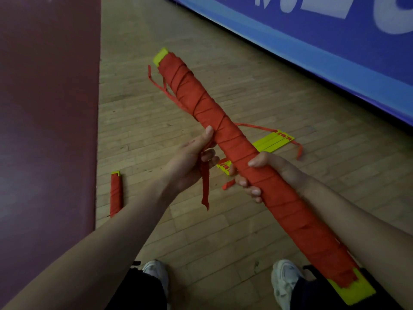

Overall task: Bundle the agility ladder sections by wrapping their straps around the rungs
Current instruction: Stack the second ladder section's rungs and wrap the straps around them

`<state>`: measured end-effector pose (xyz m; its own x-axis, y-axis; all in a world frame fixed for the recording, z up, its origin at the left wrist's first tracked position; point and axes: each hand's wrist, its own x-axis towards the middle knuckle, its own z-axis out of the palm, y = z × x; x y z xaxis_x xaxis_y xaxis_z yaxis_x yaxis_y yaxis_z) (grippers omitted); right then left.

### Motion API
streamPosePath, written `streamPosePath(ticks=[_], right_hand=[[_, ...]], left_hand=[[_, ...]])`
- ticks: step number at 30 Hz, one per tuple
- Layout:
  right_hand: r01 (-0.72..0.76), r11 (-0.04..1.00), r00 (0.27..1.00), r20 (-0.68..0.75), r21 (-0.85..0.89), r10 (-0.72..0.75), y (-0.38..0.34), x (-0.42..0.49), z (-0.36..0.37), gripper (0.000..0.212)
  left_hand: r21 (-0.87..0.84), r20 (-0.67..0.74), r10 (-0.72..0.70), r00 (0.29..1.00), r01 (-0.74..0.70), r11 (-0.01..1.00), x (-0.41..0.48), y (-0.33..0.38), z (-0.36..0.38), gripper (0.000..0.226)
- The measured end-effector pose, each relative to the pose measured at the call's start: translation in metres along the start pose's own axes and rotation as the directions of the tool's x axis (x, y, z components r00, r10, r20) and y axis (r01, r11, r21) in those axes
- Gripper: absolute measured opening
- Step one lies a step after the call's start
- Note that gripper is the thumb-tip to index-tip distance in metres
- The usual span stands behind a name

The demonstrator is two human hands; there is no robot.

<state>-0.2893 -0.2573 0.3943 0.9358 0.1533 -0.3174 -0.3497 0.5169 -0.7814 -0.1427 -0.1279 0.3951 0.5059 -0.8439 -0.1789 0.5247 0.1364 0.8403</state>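
Above the wood floor point(156, 135), right hand point(266, 173) grips wrapped bundle point(223, 128); left hand point(192, 157) pinches strap end point(205, 189).

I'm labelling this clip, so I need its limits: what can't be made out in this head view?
Head view:
- Rung count in the held bundle: red strap wraps cover all but the yellow ends.
- The loose yellow rungs on the floor: middle hidden behind the bundle and right hand.
- Lettering on the blue banner: cut off by the top edge.
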Motion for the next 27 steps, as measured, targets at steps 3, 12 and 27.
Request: streamPosePath(ticks=[3, 12, 27], right_hand=[[-0.034, 0.995, 0.994, -0.102, -0.096, 0.024, -0.002, 0.001, 0.007, 0.035], [-0.269, 0.672, 0.852, -0.495, -0.690, -0.168, 0.005, 0.007, 0.009, 0.068], [-0.103, 0.598, 0.737, -0.464, -0.795, -0.491, 0.003, 0.004, 0.003, 0.051]], left_hand=[[0.113, -0.051, 0.046, 0.998, -0.040, 0.993, 0.001, -0.004, 0.002, 0.023], [0.154, -0.469, 0.068, 0.881, 0.005, 0.988, 0.005, -0.005, -0.010, 0.017], [-0.019, -0.287, -0.017, 0.958, 0.012, 1.000, 0.012, -0.002, -0.013, 0.011]])
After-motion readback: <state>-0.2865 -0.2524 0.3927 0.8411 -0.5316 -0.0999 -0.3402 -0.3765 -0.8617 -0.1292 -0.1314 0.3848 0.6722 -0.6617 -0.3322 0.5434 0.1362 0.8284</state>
